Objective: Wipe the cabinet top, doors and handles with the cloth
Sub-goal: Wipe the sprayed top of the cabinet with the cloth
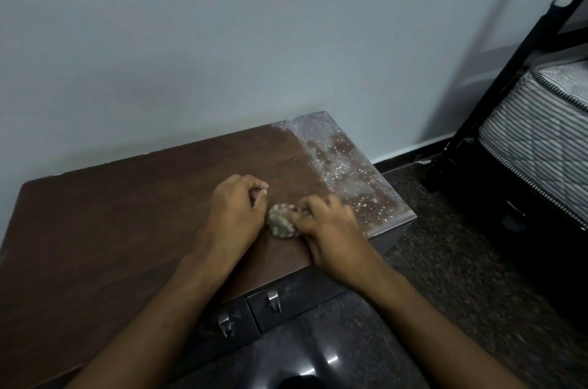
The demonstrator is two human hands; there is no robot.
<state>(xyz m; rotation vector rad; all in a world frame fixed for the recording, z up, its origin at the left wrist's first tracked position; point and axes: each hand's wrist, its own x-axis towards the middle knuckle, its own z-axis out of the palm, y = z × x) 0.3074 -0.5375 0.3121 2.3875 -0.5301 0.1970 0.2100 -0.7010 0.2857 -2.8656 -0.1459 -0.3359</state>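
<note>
a: where's the cloth [280, 220]?

b: bunched into a small grey wad on the cabinet top [127, 213], near the front edge, toward the right end. it sits between the two hands.

a: who has it?

b: the right hand [327, 229] does. its fingers are curled over the wad's right side and pinch it down against the wood. the left hand [237, 209] lies just beside the wad with fingers curled into a loose fist; whether it pinches a corner of the cloth or holds nothing, i cannot tell.

a: how will it handle?

b: my guess is light, soft and limp. it will crumple to whatever shape the fingers give it and won't push back. as a tight ball it touches little wood, so i'd spread it flatter and press with a flat palm on top rather than pinch one edge.

a: anything tricky?

b: the right end of the top carries a pale, speckled film [343, 166], maybe wet or dusty. a thin cloth could skid or load up there. the doors [286, 302] and handles [273, 301] below the front edge are narrow and hard, so wrapping cloth round a fingertip should suit them.
</note>
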